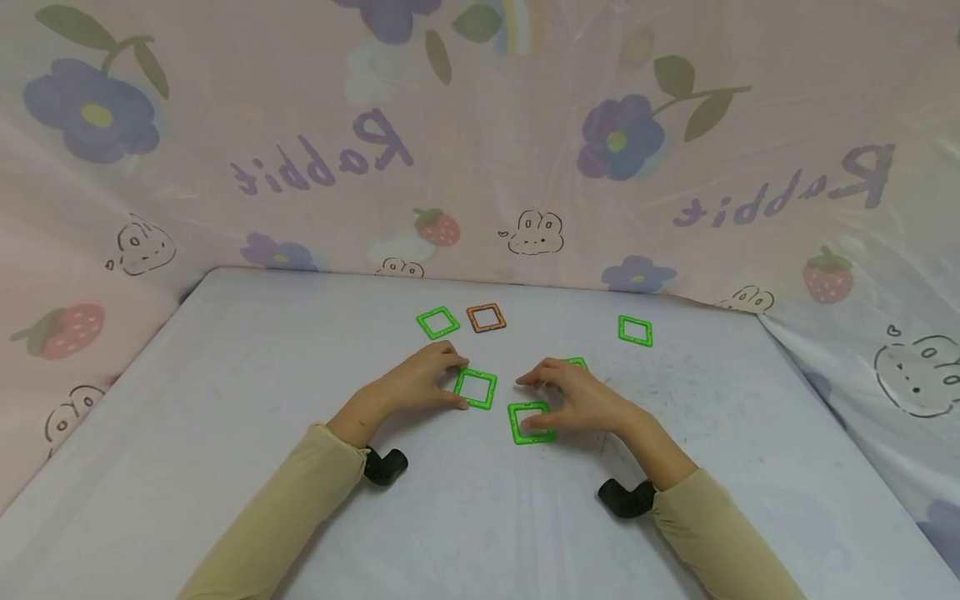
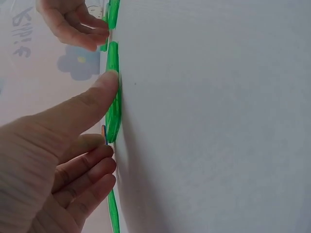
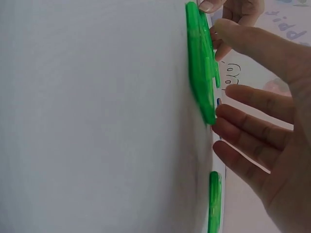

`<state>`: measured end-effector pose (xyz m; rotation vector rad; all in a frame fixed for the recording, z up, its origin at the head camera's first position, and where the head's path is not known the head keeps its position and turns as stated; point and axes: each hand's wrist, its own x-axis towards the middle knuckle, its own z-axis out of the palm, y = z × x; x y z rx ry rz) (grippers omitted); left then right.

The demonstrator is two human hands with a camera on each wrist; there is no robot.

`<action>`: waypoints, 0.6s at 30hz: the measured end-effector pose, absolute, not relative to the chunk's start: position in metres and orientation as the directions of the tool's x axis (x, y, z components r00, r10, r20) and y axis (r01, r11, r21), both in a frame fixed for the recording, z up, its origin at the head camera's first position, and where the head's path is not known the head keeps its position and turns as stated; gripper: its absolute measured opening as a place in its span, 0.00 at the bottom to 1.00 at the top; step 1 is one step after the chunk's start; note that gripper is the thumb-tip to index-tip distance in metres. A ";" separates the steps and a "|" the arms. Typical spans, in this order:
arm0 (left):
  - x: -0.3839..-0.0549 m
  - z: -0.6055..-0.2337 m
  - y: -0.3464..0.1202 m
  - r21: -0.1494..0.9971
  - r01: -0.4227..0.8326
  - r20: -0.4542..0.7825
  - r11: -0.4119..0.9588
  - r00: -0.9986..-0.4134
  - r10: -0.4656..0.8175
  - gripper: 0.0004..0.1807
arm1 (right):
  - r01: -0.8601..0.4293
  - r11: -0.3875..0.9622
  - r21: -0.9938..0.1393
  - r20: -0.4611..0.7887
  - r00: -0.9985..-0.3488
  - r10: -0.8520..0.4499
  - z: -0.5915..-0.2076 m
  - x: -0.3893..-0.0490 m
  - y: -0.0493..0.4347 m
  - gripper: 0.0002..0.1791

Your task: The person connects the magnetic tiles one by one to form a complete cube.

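My left hand [image 1: 420,379] pinches a green square-framed magnetic tile [image 1: 492,390] at its left side, thumb at the near corner and index finger at the far one. In the left wrist view the thumb presses on the edge of this tile [image 2: 113,104]. My right hand [image 1: 581,396] hovers with spread, relaxed fingers over a second green tile [image 1: 529,441], its thumb above that tile's opening. The right wrist view shows the fingers apart beside this green tile [image 3: 198,68]. Another green tile [image 1: 577,362] lies partly hidden behind the right hand.
Farther back on the white table [image 1: 315,333] lie a green tile [image 1: 446,332] and an orange tile [image 1: 491,328], side by side. One more green tile [image 1: 620,327] lies at the back right. A printed cloth [image 1: 480,150] hangs behind the table.
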<state>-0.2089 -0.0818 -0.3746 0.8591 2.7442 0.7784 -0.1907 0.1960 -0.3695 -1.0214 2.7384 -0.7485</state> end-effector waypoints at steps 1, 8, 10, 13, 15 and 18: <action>-0.209 -0.375 -0.082 0.525 0.486 0.002 0.698 -0.821 0.570 0.34 | -0.590 0.642 -0.490 0.056 -0.756 -0.652 -0.370 -0.191 0.196 0.31; -0.209 -0.375 -0.084 0.539 0.502 0.021 0.676 -0.811 0.585 0.32 | -0.613 0.605 -0.508 0.036 -0.717 -0.696 -0.370 -0.189 0.194 0.33; -0.209 -0.375 -0.085 0.543 0.504 0.023 0.671 -0.808 0.588 0.31 | -0.616 0.600 -0.510 0.030 -0.710 -0.704 -0.370 -0.189 0.194 0.34; -0.209 -0.376 -0.085 0.550 0.501 0.022 0.668 -0.808 0.588 0.31 | -0.619 0.590 -0.518 0.022 -0.700 -0.714 -0.370 -0.188 0.194 0.34; -0.209 -0.376 -0.085 0.550 0.499 0.021 0.669 -0.810 0.586 0.31 | -0.619 0.587 -0.522 0.014 -0.694 -0.720 -0.370 -0.188 0.195 0.34; -0.210 -0.377 -0.084 0.549 0.502 0.030 0.668 -0.811 0.585 0.30 | -0.616 0.585 -0.527 0.000 -0.688 -0.725 -0.369 -0.187 0.195 0.33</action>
